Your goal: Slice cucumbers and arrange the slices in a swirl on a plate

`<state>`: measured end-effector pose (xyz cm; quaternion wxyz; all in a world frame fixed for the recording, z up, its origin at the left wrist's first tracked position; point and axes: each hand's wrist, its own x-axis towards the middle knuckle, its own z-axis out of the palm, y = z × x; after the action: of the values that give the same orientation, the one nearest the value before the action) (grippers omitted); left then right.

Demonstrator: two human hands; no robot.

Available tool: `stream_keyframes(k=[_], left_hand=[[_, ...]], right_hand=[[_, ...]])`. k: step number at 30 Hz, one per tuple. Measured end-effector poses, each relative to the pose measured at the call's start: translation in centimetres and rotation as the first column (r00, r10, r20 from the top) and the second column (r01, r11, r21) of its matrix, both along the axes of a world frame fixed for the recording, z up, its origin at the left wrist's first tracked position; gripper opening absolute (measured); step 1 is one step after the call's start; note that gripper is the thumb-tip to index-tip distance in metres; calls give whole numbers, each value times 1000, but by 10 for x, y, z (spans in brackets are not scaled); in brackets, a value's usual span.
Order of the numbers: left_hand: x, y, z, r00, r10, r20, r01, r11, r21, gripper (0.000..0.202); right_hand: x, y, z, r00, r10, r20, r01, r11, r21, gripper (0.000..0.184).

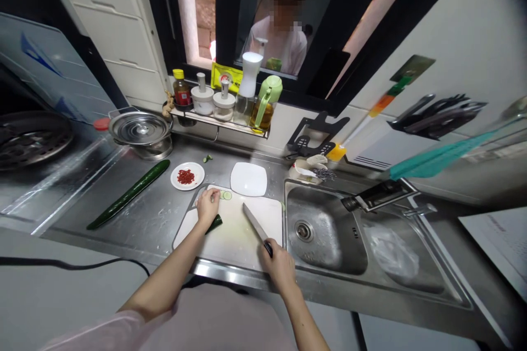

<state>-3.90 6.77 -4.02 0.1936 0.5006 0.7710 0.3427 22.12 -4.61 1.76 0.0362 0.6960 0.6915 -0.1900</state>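
My right hand (280, 266) is wrapped round the black handle of a kitchen knife (256, 223), whose blade points away over the white cutting board (242, 241). At the board's far left, my left hand (208, 205) has its fingers curled together in a pinch. Thin cucumber slices (226, 196) lie right beside those fingertips; whatever is between the fingers is too small to make out. A short cut piece of cucumber (214, 223) rests on the board by the left wrist, partly covered by it. Just behind the board is a white square plate (248, 179).
A whole cucumber (129, 193) lies at left, near a small plate of chopped red pieces (188, 176). A lidded steel pot (140, 131) stands behind. The sink (329, 230) adjoins the board on the right. A seasoning rack (222, 119) runs below the window.
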Motion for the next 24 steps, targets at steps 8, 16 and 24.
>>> stream_keyframes(k=[8, 16, 24], left_hand=[[-9, -83, -12, 988, -154, -13, 154, 979, 134, 24], [-11, -95, -23, 953, -288, -93, 299, 944, 143, 28], [-14, -91, -32, 941, -325, -100, 335, 934, 122, 29]], right_hand=[[-13, 4, 1, 1000, 12, -27, -14, 997, -73, 30], [-50, 5, 7, 983, 138, -124, -155, 978, -140, 29], [-77, 4, 16, 980, 160, -115, -179, 968, -175, 30]])
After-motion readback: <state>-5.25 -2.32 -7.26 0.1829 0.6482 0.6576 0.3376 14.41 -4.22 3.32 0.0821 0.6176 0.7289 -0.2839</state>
